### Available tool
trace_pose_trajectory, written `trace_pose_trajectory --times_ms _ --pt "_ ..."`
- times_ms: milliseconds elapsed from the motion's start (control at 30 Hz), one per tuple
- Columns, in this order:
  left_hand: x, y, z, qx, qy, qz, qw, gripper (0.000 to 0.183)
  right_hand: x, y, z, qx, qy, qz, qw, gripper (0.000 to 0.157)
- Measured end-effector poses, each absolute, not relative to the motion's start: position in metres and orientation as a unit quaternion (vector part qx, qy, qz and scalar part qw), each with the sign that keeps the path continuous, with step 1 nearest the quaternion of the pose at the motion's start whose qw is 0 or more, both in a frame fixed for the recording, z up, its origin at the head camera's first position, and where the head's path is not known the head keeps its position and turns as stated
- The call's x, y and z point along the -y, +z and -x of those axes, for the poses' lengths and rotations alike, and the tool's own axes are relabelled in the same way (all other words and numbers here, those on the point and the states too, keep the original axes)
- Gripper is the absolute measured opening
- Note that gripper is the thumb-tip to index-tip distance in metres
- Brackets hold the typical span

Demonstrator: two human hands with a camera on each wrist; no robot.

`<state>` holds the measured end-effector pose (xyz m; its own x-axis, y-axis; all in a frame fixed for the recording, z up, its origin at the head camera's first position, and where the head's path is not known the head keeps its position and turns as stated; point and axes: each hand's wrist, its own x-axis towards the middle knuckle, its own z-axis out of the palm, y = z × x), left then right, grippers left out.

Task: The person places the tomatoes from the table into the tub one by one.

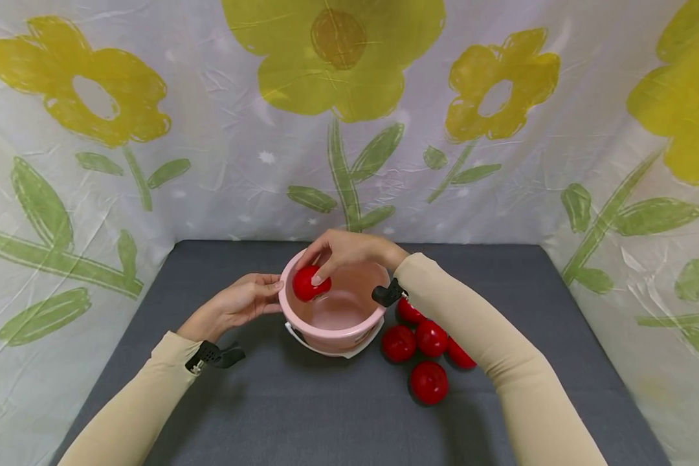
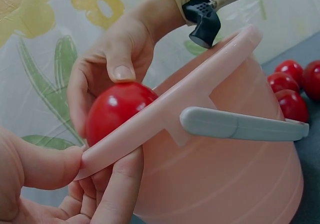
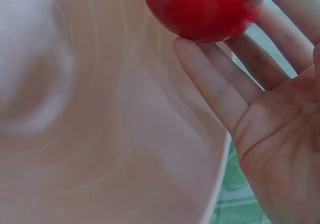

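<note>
A pink bucket (image 1: 332, 333) with a pale handle (image 2: 235, 125) hanging at its side stands on the grey cloth. My left hand (image 1: 241, 304) pinches its rim at the left, thumb on top and fingers beneath, as the left wrist view shows. From the far side my right hand (image 1: 343, 252) reaches over the bucket, holding a glossy red tomato (image 1: 310, 285) between thumb and fingers. That tomato is just inside the left part of the rim, above the bucket's bottom. In the right wrist view the tomato (image 3: 205, 8) sits at the fingertips, away from the palm.
Several more red tomatoes (image 1: 429, 382) lie on the cloth to the right of the bucket, partly under the right forearm (image 1: 472, 317). Grey cloth (image 1: 256, 414) covers the table. A white curtain printed with yellow flowers (image 1: 233, 175) hangs behind and along both sides.
</note>
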<state>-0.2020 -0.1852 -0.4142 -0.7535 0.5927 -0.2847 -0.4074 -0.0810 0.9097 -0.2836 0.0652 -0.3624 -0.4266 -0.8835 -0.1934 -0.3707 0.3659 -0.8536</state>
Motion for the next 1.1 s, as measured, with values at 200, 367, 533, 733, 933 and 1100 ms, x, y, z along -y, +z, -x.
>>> trace_pose_trajectory --times_ms 200,367,533,733,933,1100 --pt "0.185 -0.415 0.201 -0.591 0.729 -0.069 0.339 0.044 -0.062 -0.368 0.281 -0.756 -0.369 0.416 0.345 0.039" --pt "0.185 -0.416 0.201 -0.590 0.729 -0.065 0.341 0.044 -0.058 -0.370 0.280 -0.753 -0.365 0.418 0.353 0.040" --pt "0.186 -0.416 0.202 -0.588 0.729 -0.066 0.344 0.046 -0.057 -0.370 0.280 -0.754 -0.366 0.422 0.346 0.041" --pt "0.185 -0.416 0.201 -0.584 0.731 -0.069 0.347 0.047 -0.060 -0.365 0.281 -0.757 -0.377 0.423 0.326 0.042" --pt "0.185 -0.416 0.201 -0.577 0.736 -0.068 0.347 0.046 -0.066 -0.357 0.281 -0.754 -0.383 0.434 0.311 0.042" --pt "0.184 -0.417 0.201 -0.571 0.740 -0.073 0.348 0.045 -0.078 -0.349 0.284 -0.746 -0.410 0.428 0.303 0.042"
